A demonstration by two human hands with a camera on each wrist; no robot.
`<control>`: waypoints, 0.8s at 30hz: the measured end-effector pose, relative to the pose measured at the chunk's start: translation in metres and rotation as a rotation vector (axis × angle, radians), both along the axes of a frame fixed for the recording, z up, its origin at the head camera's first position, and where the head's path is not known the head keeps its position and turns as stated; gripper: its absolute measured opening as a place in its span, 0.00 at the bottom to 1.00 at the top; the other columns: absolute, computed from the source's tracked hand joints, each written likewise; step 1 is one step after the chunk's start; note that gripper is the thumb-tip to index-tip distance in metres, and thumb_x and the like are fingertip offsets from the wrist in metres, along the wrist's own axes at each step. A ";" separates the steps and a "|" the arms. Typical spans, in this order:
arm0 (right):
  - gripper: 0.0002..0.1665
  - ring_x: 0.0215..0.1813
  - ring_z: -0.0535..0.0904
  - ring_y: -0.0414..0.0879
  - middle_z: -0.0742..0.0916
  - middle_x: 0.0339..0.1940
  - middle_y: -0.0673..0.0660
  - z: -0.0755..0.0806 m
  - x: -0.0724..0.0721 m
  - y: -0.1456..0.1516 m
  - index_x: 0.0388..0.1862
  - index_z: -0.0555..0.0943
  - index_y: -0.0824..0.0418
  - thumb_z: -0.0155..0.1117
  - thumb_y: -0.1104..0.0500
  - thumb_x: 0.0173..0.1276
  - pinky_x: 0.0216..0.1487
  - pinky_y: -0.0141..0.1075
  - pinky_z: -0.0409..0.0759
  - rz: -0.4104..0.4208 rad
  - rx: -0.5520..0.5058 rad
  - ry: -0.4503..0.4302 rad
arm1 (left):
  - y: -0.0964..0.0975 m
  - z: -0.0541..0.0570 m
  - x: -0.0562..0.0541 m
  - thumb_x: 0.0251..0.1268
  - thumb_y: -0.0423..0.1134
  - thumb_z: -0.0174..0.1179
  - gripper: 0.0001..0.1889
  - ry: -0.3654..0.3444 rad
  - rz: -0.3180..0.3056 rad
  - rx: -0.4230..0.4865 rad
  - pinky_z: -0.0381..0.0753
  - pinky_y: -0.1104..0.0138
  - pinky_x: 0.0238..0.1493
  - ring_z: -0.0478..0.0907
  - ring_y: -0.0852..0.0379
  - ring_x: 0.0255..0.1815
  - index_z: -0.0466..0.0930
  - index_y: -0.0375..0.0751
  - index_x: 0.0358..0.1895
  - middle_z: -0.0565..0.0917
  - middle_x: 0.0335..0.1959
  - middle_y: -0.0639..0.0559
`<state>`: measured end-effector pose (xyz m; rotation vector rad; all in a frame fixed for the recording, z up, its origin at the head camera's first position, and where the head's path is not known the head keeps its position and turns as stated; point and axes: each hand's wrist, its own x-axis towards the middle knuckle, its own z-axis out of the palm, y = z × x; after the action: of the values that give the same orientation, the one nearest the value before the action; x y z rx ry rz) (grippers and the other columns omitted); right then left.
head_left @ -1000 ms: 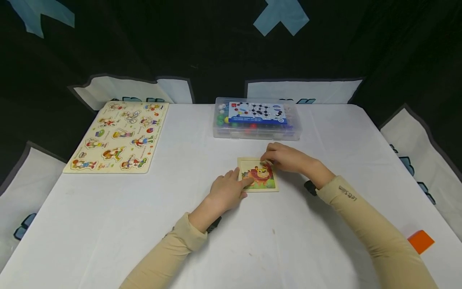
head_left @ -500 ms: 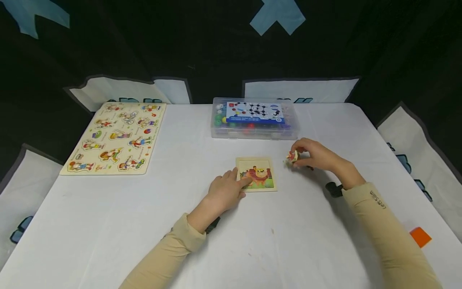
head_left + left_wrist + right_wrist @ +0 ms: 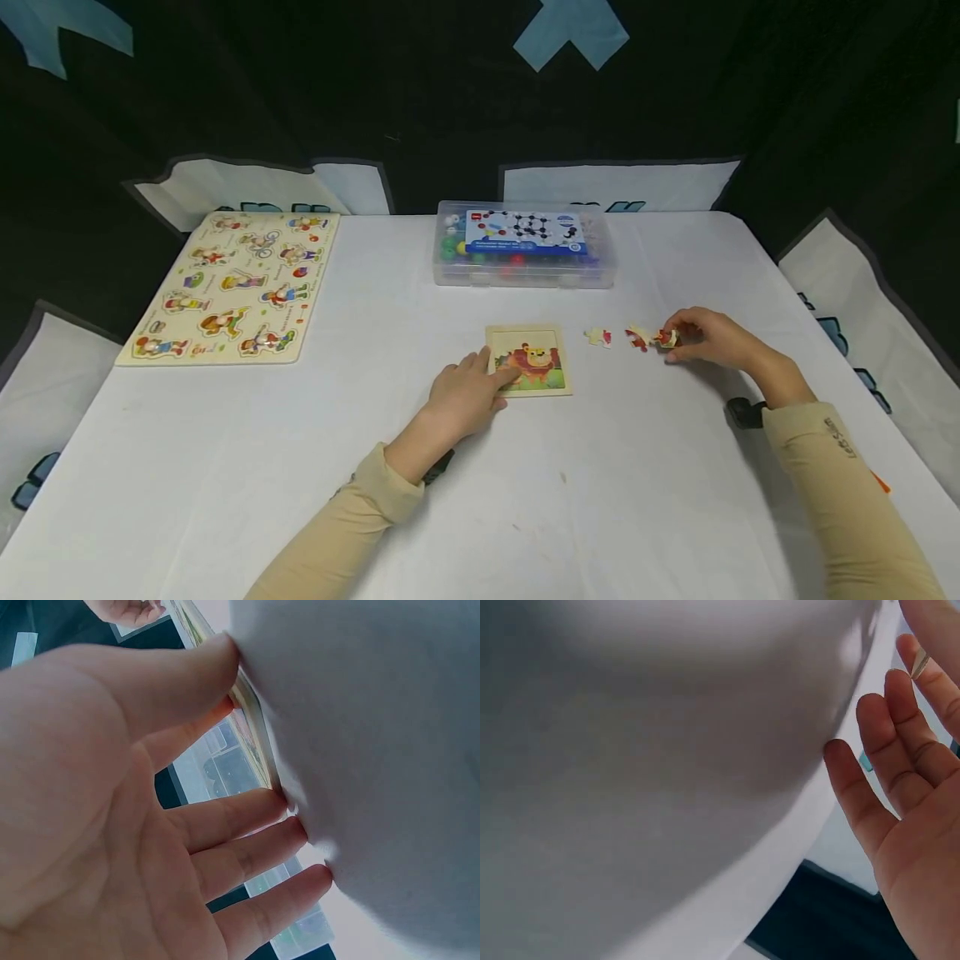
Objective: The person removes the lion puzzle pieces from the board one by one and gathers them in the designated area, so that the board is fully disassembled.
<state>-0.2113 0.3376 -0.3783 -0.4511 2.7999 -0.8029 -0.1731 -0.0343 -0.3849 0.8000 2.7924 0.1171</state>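
Note:
A small square wooden lion puzzle [image 3: 536, 362] lies on the white table in the head view. My left hand [image 3: 467, 392] rests at its left edge, index finger across the picture; in the left wrist view the thumb and fingertips reach the edge of the puzzle frame [image 3: 259, 742]. To the right, my right hand [image 3: 708, 337] pinches a small puzzle piece [image 3: 664, 338] between thumb and fingertips, low over the table. The right wrist view shows only the edge of this puzzle piece [image 3: 920, 664]. Two loose puzzle pieces, one pale and pink [image 3: 598, 337], one red and yellow [image 3: 637, 337], lie between puzzle and hand.
A clear plastic case [image 3: 525, 246] of coloured balls stands at the table's back. At the back left lies a large wooden puzzle board [image 3: 232, 292] with children figures. Part of an orange thing [image 3: 881, 482] shows beside the right sleeve.
The right hand has moved from the puzzle's upper right corner to the right with puzzle pieces, leaving two on the table and still pinching one. The left hand stays on the puzzle.

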 end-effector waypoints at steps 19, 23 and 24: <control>0.26 0.43 0.67 0.51 0.76 0.40 0.60 -0.004 -0.013 -0.003 0.47 0.75 0.67 0.72 0.57 0.52 0.47 0.41 0.66 0.028 -0.073 -0.080 | 0.000 0.000 0.000 0.63 0.49 0.54 0.24 0.015 -0.009 0.011 0.67 0.52 0.53 0.60 0.44 0.64 0.67 0.60 0.64 0.61 0.65 0.37; 0.26 0.42 0.68 0.52 0.76 0.41 0.61 0.007 -0.018 -0.034 0.52 0.73 0.67 0.67 0.57 0.57 0.41 0.44 0.70 0.061 -0.047 -0.051 | 0.000 0.001 0.000 0.63 0.49 0.54 0.24 0.025 -0.015 0.007 0.68 0.52 0.53 0.61 0.43 0.63 0.67 0.59 0.64 0.61 0.65 0.37; 0.26 0.41 0.68 0.52 0.76 0.41 0.61 0.009 -0.020 -0.044 0.53 0.72 0.66 0.67 0.57 0.58 0.40 0.43 0.70 0.074 -0.039 -0.044 | 0.000 0.002 0.001 0.63 0.49 0.54 0.24 0.026 -0.016 0.006 0.69 0.52 0.52 0.61 0.43 0.63 0.67 0.59 0.64 0.61 0.65 0.37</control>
<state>-0.2314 0.2935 -0.3691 -0.5331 2.7141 -0.8416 -0.1726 -0.0343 -0.3834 0.8316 2.8106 0.1131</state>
